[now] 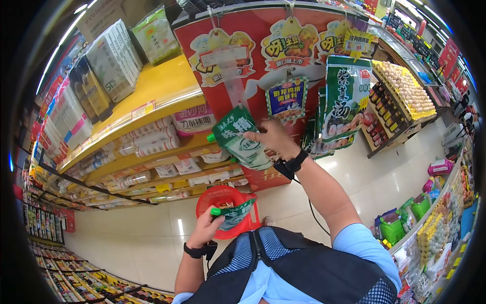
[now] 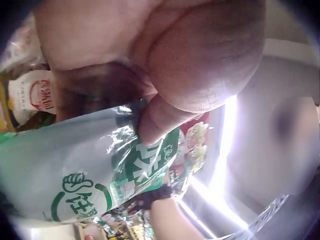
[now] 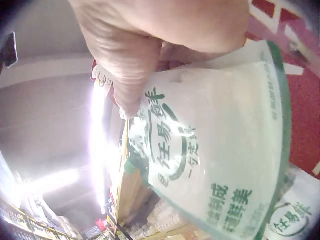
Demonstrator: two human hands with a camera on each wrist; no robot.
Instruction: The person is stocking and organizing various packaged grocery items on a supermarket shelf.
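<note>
My left hand [image 1: 203, 228] grips a green and clear seasoning pouch [image 1: 236, 217] with a green cap, held over a red basket [image 1: 202, 200]. In the left wrist view my thumb presses on this pouch [image 2: 85, 165]. Out in front, my right hand [image 1: 277, 142] pinches another green and white seasoning pouch [image 1: 240, 137] with a green spout cap, beside the red display panel [image 1: 248, 45]. The right wrist view shows the upper part of that pouch [image 3: 215, 130] under my fingers, and a similar pouch [image 3: 290, 217] is partly visible below it.
Yellow shelves [image 1: 167, 91] with packaged noodles run along the left. A blue seasoning packet [image 1: 287, 99] and large green soup packets [image 1: 344, 96] hang on the panel. An egg stand [image 1: 405, 88] is at the right, with bagged goods [image 1: 392, 228] lower down.
</note>
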